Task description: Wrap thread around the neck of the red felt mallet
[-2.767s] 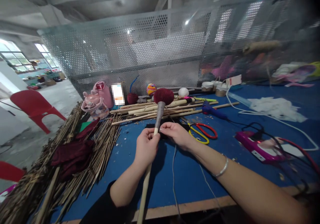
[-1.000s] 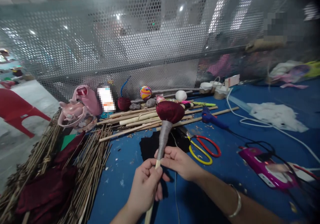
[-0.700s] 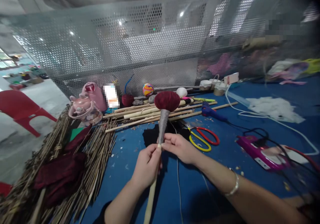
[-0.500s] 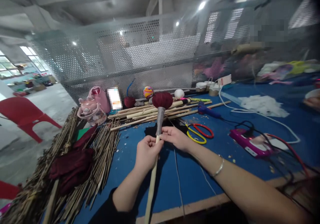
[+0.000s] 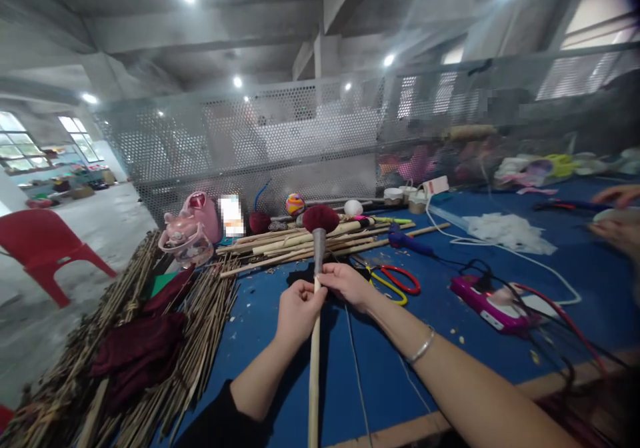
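Note:
A pale wooden stick (image 5: pixel 314 375) stands nearly upright before me, topped by a dark red ball (image 5: pixel 321 219) with a grey wrapped neck (image 5: pixel 319 251) below it. My left hand (image 5: pixel 299 308) is closed round the stick just under the grey wrapping. Close beside it, my right hand (image 5: pixel 345 283) pinches at the lower end of the wrapping, fingertips on the stick. Whether a thread end lies between those fingers is too small to tell. A thin grey thread (image 5: pixel 354 348) trails down the table below my right hand. Scissors (image 5: pixel 400 280) with red and yellow handles lie to the right.
Wooden sticks (image 5: pixel 280 245) lie across the blue table (image 5: pixel 400 381). Thin twigs (image 5: pixel 205 335) and dark red cloth (image 5: pixel 140 348) are at left. A blue glue gun (image 5: pixel 407 240), a purple power strip (image 5: pixel 493 305) and cables lie at right. A co-worker's hands (image 5: pixel 620 215) show at the right edge.
The view has tilted up, so the table sits lower in the picture. The stick looks more upright. Both hands keep their places on it. A co-worker's hands show more at the right.

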{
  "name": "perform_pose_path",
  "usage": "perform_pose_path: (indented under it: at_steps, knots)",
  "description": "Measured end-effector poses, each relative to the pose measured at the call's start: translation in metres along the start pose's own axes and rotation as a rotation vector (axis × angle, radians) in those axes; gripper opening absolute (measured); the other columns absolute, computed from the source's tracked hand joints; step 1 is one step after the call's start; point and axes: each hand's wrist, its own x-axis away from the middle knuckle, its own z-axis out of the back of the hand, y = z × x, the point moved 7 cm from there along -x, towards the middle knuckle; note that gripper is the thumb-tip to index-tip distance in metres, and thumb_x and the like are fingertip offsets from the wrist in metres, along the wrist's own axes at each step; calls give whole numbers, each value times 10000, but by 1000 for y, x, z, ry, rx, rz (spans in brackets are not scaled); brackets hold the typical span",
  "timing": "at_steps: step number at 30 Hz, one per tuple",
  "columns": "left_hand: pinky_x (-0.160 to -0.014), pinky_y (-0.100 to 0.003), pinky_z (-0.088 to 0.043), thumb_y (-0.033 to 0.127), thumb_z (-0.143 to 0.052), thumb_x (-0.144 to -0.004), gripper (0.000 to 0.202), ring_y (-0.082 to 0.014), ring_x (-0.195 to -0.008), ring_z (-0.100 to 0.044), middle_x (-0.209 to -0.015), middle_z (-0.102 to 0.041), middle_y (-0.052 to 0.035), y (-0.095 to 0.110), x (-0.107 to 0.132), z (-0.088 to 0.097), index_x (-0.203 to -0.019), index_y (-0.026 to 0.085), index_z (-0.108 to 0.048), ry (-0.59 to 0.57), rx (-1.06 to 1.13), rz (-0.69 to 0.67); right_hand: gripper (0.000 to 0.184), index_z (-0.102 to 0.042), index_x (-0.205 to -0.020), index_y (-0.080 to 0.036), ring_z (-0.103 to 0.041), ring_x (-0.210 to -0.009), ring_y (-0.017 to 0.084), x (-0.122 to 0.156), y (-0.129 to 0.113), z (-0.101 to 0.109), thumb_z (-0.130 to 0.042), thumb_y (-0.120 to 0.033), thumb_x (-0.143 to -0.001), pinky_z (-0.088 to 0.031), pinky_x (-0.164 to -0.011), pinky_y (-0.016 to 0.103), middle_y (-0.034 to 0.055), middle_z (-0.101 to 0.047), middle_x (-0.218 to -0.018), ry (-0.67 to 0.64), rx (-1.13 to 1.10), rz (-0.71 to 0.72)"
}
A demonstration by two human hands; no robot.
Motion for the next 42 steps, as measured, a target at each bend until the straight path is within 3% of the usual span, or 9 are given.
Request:
perform_pose_path:
  at_steps: [5, 9, 15, 18, 23, 27, 32, 35, 42]
  knots:
    - [-355, -177, -315, 529, -538, -722, 385, -68, -342, -445, -502, -532, 28, -2, 10, -6, -740, 146, -503, -143, 218, 121, 307, -545, -821, -127, -169, -322, 16, 2, 4, -9, -619, -407, -721, -70, -334, 192, -96, -381, -451, -132, -48, -60]
    - [-346, -178, -299, 551, -494, -738, 428, -71, -337, -438, -528, -557, 10, -3, 20, -18, -827, 134, -521, -261, 320, 184, 308, -528, -762, -119, -336, -397, 25, 5, 1, -11, -678, -371, -667, -197, -375, 172, -43, -496, -556, -132, -110, 4]
    - [-404, -169, -289, 474, -640, -649, 361, -51, -402, -400, -464, -445, 58, 18, 11, 2, -603, 156, -476, 33, -83, -44, 305, -520, -700, -117, -455, -513, 70, 4, -4, -10, -697, -358, -643, -316, -478, 193, -14, -544, -597, -69, -76, 75]
    - [-385, -177, -281, 506, -606, -669, 383, -63, -376, -419, -441, -459, 47, 22, 5, 0, -578, 159, -473, -5, -104, -24, 294, -520, -715, -118, -396, -445, 48, 5, -10, -7, -664, -372, -681, -274, -427, 184, -39, -500, -550, -53, -79, 93]
    - [-346, -180, -301, 574, -532, -703, 425, -71, -322, -426, -452, -501, 37, 12, 11, -16, -701, 150, -504, -167, 239, 101, 327, -530, -879, -125, -240, -338, 19, 9, -11, -11, -614, -401, -726, -111, -349, 189, -68, -466, -513, -154, -84, 58]
    - [-352, -188, -314, 599, -480, -726, 462, -81, -339, -434, -483, -518, 25, -1, 19, -22, -802, 145, -522, -298, 373, 212, 323, -512, -759, -119, -345, -402, 35, 10, -8, -17, -653, -402, -694, -166, -381, 180, -49, -474, -512, -208, -89, 73]
    - [-402, -166, -260, 492, -632, -658, 377, -39, -388, -354, -450, -416, 65, 4, 12, 5, -634, 146, -484, -117, 37, -6, 339, -496, -716, -120, -377, -451, 41, 7, -3, -23, -701, -381, -643, -215, -417, 178, -40, -503, -552, -150, -52, 58]
    - [-406, -169, -255, 480, -630, -663, 377, -38, -396, -339, -442, -400, 64, 6, 11, 9, -582, 146, -476, -83, -41, -34, 333, -499, -715, -123, -333, -424, 32, 8, -4, -24, -692, -386, -651, -194, -406, 181, -52, -484, -539, -140, -33, 57]
    - [-407, -196, -340, 563, -522, -725, 441, -98, -401, -504, -536, -555, -2, 2, 20, -11, -808, 131, -562, -358, 282, 142, 355, -528, -849, -120, -272, -371, 24, 12, -4, -21, -648, -415, -691, -121, -371, 189, -55, -478, -533, -233, -41, 17]
